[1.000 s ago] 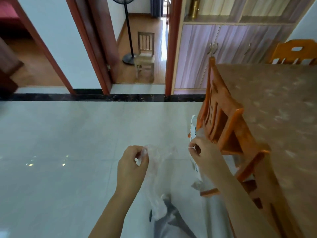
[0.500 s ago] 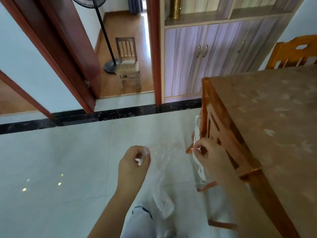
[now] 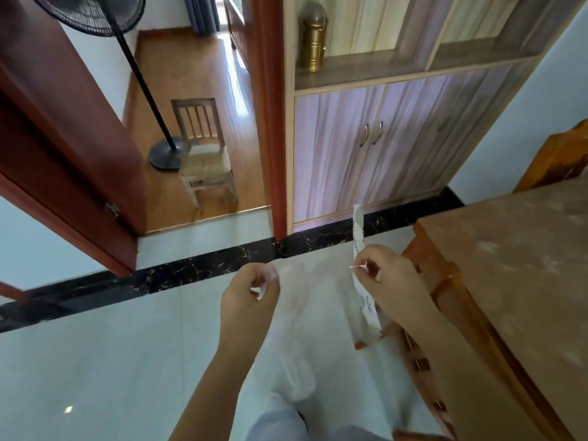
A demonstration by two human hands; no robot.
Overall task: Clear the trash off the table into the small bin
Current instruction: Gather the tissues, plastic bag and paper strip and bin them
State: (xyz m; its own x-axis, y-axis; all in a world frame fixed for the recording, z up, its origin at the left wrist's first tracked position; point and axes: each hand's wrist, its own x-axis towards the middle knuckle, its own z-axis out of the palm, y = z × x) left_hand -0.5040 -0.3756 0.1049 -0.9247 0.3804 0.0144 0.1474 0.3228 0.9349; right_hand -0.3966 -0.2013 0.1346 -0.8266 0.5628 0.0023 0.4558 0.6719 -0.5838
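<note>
**Trash in hand, bin not in sight**

While the person stood just off the near corner of the counter [image 3: 509,281], both hands were raised in front of the body with a thin clear plastic bag [image 3: 299,329] stretched between them. The left hand [image 3: 251,294] was closed in a pinch on one edge of the film, left of the counter corner. The right hand [image 3: 391,281], almost touching the counter's wooden frame, was closed too, pinching the other edge of the bag together with a white printed paper strip [image 3: 361,259] and what looked like a thin white stick; it was too small to identify.

The strip stood up above the right fist and hung below it, beside the counter edge. The bag drooped from both hands toward the floor [image 3: 95,361], limp and see-through.

Reading of the hold: the two pinches, kept apart, probably served to spread the film so it could be folded or gathered with the strip into one bundle, or to keep the flimsy stuff from slipping. Which one, I could not tell.

The visible part of the counter top carried no loose items. No small bin showed anywhere, neither by the counter nor toward the cabinet [image 3: 381,148] and doorway beyond it. My judgement: collection was finished or close to it, and the drop into the bin remained to be done. Light film like this could slide from a loose pinch on the way.
</note>
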